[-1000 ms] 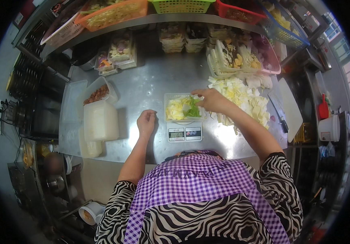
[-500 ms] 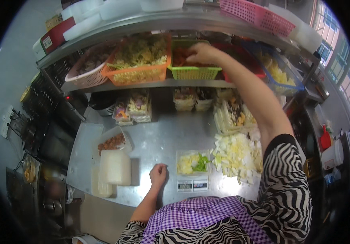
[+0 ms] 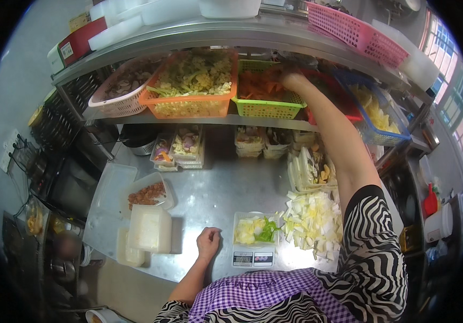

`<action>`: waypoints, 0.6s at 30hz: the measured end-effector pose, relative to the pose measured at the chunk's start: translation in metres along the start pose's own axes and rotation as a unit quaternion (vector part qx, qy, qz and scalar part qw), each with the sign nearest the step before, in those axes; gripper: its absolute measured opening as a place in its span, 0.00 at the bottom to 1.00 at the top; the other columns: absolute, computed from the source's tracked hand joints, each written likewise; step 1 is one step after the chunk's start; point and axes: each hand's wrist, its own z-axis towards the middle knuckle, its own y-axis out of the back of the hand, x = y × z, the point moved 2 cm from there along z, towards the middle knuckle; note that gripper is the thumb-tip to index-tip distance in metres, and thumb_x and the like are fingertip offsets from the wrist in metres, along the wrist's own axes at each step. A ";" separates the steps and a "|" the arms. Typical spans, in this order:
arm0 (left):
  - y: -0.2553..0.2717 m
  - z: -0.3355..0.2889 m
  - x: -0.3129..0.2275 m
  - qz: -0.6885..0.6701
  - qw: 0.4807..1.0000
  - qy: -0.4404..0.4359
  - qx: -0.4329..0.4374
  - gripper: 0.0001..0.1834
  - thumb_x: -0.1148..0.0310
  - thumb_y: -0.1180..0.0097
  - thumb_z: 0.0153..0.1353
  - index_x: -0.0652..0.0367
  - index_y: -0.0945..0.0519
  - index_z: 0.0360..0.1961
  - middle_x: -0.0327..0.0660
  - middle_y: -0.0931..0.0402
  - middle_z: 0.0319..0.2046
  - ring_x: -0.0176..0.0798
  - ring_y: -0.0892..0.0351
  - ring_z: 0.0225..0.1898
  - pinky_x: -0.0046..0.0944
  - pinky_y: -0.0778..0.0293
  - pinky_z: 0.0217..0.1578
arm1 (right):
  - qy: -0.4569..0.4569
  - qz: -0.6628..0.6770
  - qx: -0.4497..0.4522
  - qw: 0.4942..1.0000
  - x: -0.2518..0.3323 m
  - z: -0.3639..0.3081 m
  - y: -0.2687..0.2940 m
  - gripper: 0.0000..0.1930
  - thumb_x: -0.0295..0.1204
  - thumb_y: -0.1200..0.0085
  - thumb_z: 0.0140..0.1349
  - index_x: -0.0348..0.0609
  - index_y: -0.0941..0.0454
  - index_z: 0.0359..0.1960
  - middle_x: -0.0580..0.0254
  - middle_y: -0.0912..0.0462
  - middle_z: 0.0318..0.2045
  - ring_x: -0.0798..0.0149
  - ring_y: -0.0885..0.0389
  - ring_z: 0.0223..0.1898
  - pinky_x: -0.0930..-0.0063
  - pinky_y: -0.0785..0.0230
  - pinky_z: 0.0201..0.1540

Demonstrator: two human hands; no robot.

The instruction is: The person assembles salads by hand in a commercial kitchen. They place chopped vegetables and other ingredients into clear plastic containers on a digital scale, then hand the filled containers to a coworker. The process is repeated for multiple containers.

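My right hand (image 3: 292, 79) reaches over the right part of a green basket (image 3: 268, 110) of orange slices, probably carrot, on the shelf. Its fingers are dark and blurred, so what they hold, if anything, is hidden. My left hand (image 3: 208, 242) rests on the steel table with its fingers curled in and nothing seen in them. To its right, a clear plastic tray (image 3: 236, 230) sits on a kitchen scale (image 3: 253, 259). Pale chopped cabbage (image 3: 246, 229) and bright green pieces (image 3: 267, 230) lie in the tray.
Beside the tray is a heap of chopped cabbage (image 3: 315, 220). An orange basket (image 3: 188, 109) of cauliflower, a red basket (image 3: 353, 116) and a blue basket (image 3: 390, 137) share the shelf. Stacked filled trays (image 3: 187, 161) stand below. Stacked empty trays (image 3: 151, 229) and a meat tub (image 3: 168, 200) are at left.
My right hand has shifted right, from the middle of the green basket to its right side. My left hand stays on the table. The whole view has tilted slightly.
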 end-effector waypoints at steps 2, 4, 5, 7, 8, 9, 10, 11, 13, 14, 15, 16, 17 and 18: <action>-0.002 0.003 -0.003 0.003 1.000 -0.002 0.000 0.03 0.77 0.43 0.58 0.62 0.19 0.34 0.39 0.22 0.24 0.30 0.23 0.25 0.30 0.26 0.29 | 0.004 0.012 -0.043 0.999 -0.003 -0.006 0.012 0.19 0.40 0.36 0.51 0.57 0.16 0.47 0.56 0.15 0.38 0.60 0.17 0.35 0.66 0.24 0.36; -0.003 0.005 -0.010 0.008 1.000 0.000 -0.001 0.04 0.76 0.43 0.56 0.60 0.18 0.33 0.41 0.22 0.26 0.35 0.22 0.25 0.34 0.26 0.29 | -0.025 0.049 -0.085 0.995 -0.009 -0.017 0.019 0.18 0.38 0.37 0.52 0.55 0.16 0.47 0.56 0.15 0.32 0.62 0.18 0.28 0.68 0.26 0.31; -0.003 0.008 -0.015 0.011 1.000 0.000 0.000 0.04 0.75 0.43 0.56 0.59 0.18 0.33 0.42 0.22 0.27 0.38 0.22 0.24 0.35 0.26 0.29 | -0.070 0.042 -0.094 0.992 -0.014 -0.022 0.030 0.17 0.37 0.38 0.55 0.50 0.17 0.48 0.56 0.16 0.32 0.65 0.19 0.28 0.68 0.26 0.30; -0.004 0.007 -0.010 0.015 1.000 0.004 0.000 0.04 0.74 0.43 0.56 0.59 0.18 0.33 0.43 0.22 0.27 0.39 0.21 0.25 0.36 0.26 0.30 | -0.163 0.031 -0.094 0.982 -0.026 -0.032 0.038 0.17 0.34 0.42 0.61 0.39 0.20 0.49 0.57 0.16 0.31 0.70 0.22 0.28 0.70 0.28 0.28; 0.005 0.001 -0.005 0.024 0.999 0.011 -0.020 0.04 0.73 0.43 0.57 0.59 0.18 0.33 0.43 0.22 0.26 0.39 0.21 0.25 0.36 0.26 0.30 | -0.099 0.187 -0.109 0.971 0.053 -0.069 0.021 0.15 0.31 0.42 0.60 0.40 0.19 0.48 0.62 0.21 0.22 0.72 0.29 0.17 0.73 0.35 0.21; 0.003 0.003 -0.007 0.028 0.999 0.009 -0.011 0.05 0.71 0.43 0.58 0.60 0.18 0.33 0.44 0.22 0.26 0.40 0.21 0.25 0.37 0.26 0.29 | -0.085 0.231 -0.084 0.966 0.066 -0.093 0.029 0.16 0.31 0.43 0.63 0.39 0.20 0.51 0.66 0.19 0.26 0.77 0.30 0.18 0.79 0.37 0.21; -0.003 0.002 0.002 0.025 0.999 0.032 -0.008 0.06 0.69 0.43 0.59 0.60 0.18 0.33 0.44 0.22 0.26 0.40 0.21 0.25 0.37 0.26 0.30 | -0.043 0.317 -0.079 0.944 0.077 -0.118 0.025 0.16 0.32 0.45 0.66 0.41 0.21 0.53 0.69 0.18 0.30 0.80 0.31 0.19 0.84 0.39 0.20; -0.009 0.003 0.009 0.031 0.999 0.035 0.002 0.07 0.67 0.43 0.61 0.59 0.18 0.33 0.44 0.22 0.26 0.41 0.21 0.26 0.38 0.26 0.31 | -0.002 0.305 -0.054 0.951 0.085 -0.147 0.027 0.15 0.31 0.47 0.67 0.40 0.22 0.53 0.69 0.17 0.33 0.81 0.30 0.20 0.86 0.38 0.20; -0.008 0.003 0.002 0.020 0.999 0.032 0.007 0.07 0.68 0.44 0.61 0.59 0.18 0.34 0.44 0.21 0.26 0.42 0.21 0.26 0.38 0.26 0.31 | -0.021 0.295 0.021 0.955 0.098 -0.201 0.011 0.15 0.32 0.46 0.67 0.42 0.22 0.53 0.69 0.17 0.34 0.81 0.27 0.21 0.86 0.36 0.20; -0.010 0.005 0.003 0.009 0.999 0.029 0.012 0.06 0.69 0.44 0.61 0.59 0.18 0.35 0.44 0.21 0.27 0.41 0.20 0.26 0.37 0.26 0.32 | -0.030 0.260 0.062 0.963 0.100 -0.228 -0.004 0.16 0.32 0.46 0.66 0.44 0.22 0.54 0.69 0.16 0.34 0.81 0.26 0.22 0.86 0.35 0.21; -0.009 0.005 0.006 -0.013 0.999 0.034 0.016 0.05 0.71 0.44 0.60 0.59 0.19 0.34 0.43 0.20 0.27 0.39 0.20 0.27 0.36 0.25 0.32 | -0.031 0.225 0.103 0.968 0.107 -0.253 -0.018 0.16 0.32 0.45 0.65 0.45 0.22 0.54 0.68 0.16 0.35 0.81 0.25 0.23 0.87 0.33 0.21; -0.006 0.002 0.013 -0.017 1.000 0.025 0.005 0.04 0.72 0.44 0.59 0.58 0.18 0.34 0.41 0.20 0.27 0.37 0.20 0.27 0.35 0.25 0.32 | -0.078 0.227 0.147 0.960 0.108 -0.273 -0.045 0.17 0.31 0.43 0.63 0.47 0.22 0.55 0.66 0.15 0.37 0.79 0.23 0.23 0.84 0.29 0.22; -0.003 -0.001 0.017 -0.027 0.999 0.037 -0.006 0.04 0.73 0.43 0.59 0.58 0.18 0.34 0.40 0.20 0.26 0.35 0.20 0.27 0.34 0.25 0.32 | -0.084 0.228 0.177 0.954 0.114 -0.294 -0.070 0.18 0.29 0.43 0.62 0.45 0.23 0.55 0.64 0.15 0.39 0.77 0.20 0.26 0.81 0.25 0.25; -0.006 -0.001 0.024 -0.047 0.998 0.043 0.000 0.04 0.73 0.44 0.60 0.59 0.19 0.35 0.39 0.20 0.26 0.33 0.21 0.26 0.33 0.26 0.31 | -0.120 0.223 0.208 0.945 0.119 -0.315 -0.088 0.17 0.28 0.42 0.62 0.45 0.22 0.54 0.62 0.15 0.42 0.73 0.18 0.29 0.78 0.23 0.29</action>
